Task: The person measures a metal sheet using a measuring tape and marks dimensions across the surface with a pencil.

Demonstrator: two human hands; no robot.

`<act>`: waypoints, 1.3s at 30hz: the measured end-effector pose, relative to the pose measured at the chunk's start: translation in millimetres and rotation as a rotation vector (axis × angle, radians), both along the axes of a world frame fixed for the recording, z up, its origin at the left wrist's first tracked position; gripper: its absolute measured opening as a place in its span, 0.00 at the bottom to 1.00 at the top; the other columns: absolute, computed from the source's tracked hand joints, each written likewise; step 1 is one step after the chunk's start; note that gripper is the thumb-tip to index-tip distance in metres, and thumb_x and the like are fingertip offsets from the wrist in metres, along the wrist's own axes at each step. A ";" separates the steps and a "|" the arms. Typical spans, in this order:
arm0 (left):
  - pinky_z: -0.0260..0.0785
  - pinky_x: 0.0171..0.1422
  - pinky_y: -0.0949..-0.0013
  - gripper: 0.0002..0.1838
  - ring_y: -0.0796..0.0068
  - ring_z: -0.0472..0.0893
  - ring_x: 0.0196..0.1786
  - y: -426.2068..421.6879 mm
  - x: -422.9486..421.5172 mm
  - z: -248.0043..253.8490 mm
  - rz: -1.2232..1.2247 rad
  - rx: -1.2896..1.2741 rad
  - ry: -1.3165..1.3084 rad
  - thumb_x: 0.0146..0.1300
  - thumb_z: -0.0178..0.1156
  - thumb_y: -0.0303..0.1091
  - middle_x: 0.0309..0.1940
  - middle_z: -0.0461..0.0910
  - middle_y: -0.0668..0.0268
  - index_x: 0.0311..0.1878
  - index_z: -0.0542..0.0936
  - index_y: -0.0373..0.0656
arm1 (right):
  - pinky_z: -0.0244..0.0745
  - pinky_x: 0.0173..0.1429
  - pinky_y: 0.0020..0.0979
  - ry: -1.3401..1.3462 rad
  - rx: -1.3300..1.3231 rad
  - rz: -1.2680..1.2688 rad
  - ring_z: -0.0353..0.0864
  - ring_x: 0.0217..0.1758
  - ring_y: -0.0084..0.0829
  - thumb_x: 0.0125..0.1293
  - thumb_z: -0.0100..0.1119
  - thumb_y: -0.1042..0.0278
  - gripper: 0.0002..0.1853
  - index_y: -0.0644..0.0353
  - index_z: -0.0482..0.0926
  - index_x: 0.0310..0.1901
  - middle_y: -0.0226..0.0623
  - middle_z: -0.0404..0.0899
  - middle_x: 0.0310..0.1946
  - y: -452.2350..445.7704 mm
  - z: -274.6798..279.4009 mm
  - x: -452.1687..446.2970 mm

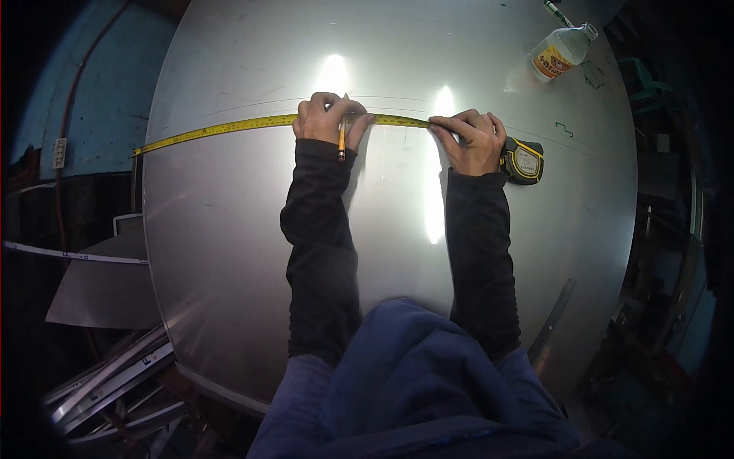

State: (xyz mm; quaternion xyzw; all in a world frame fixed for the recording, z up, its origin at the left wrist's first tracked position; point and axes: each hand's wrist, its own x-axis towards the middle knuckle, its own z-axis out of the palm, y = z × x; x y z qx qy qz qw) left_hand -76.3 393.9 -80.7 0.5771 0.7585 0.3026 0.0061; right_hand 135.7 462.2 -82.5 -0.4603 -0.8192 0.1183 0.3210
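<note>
A yellow tape measure blade [222, 130] stretches across a grey metal sheet [229, 222], its end at the sheet's left edge. My left hand [329, 122] is closed on a pencil [342, 141] and rests at the blade, its fingertips by the tape. My right hand [470, 141] pinches the blade farther right between thumb and fingers. The black and yellow tape case [524, 161] lies just right of my right hand, touching or very close to it. Thin lines run along the sheet above the blade.
A clear bottle with an orange label [552, 63] and a green-and-white marker [558, 14] are at the upper right. A metal ruler [553, 321] lies at the lower right. Metal strips [115, 382] are stacked at the lower left, and an outlet [60, 153] is on the left wall.
</note>
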 end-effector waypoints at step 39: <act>0.60 0.52 0.58 0.11 0.62 0.69 0.46 0.5 0.0 -0.1 0.025 -0.001 -0.011 0.48 0.69 0.46 0.39 0.73 0.62 0.31 0.84 0.53 | 0.56 0.64 0.41 0.006 -0.005 0.004 0.76 0.38 0.26 0.51 0.68 0.65 0.07 0.41 0.86 0.33 0.24 0.78 0.29 1.0 1.4 0.8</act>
